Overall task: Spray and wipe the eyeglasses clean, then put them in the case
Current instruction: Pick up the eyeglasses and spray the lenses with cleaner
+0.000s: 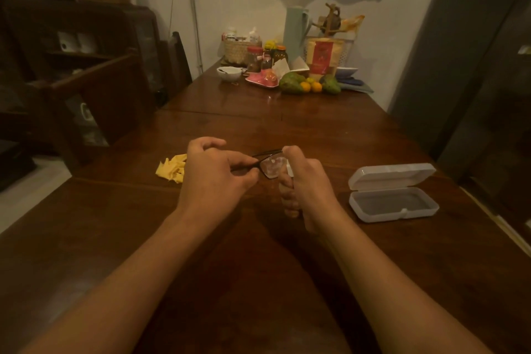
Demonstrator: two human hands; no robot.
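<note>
Black-framed eyeglasses (270,162) hang above the middle of the wooden table (316,123). My left hand (215,172) pinches the frame at its left side between thumb and forefinger. My right hand (304,187) is curled round a small spray bottle (289,169), almost wholly hidden in the fist, its top right beside the lens. A crumpled yellow cloth (171,167) lies on the table left of my left hand. The translucent white glasses case (393,195) lies open to the right, with nothing inside.
At the far end of the table stand a white bowl (229,73), jars, a basket, a pale green jug (296,31), a pink plate and green and orange fruit (307,85). Dark wooden chairs stand to the left and a dark cabinet to the right.
</note>
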